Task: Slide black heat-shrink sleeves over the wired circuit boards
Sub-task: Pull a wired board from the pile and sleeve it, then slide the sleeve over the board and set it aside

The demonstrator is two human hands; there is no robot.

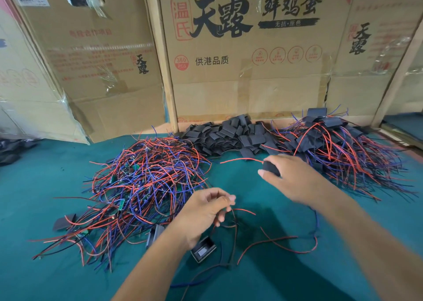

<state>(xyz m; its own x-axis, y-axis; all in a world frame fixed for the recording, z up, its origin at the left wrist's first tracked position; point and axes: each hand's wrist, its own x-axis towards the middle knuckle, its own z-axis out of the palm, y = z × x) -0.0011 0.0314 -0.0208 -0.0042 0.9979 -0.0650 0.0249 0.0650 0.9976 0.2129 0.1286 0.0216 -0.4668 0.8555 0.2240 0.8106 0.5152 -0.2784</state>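
Right hand point(295, 177) clamps limp, light sleeve point(271, 168) near sleeve pile point(231, 135), left hand point(206, 213) pinches wires point(231, 211); you grab sleeve edges

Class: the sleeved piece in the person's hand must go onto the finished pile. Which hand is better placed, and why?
Right. The right hand already grips the sleeved board, close beside the finished pile. The left hand pinches loose wires nearer the unsleeved pile.

- Table point(68, 277): teal cloth, matt.
- Far boxes point(251, 83): brown cardboard, patched with glossy tape.
- Sleeves point(229, 135): black, matt.
- Wires point(142, 186), left: smooth red and blue plastic coating.
- Right post point(398, 76): bare wood.
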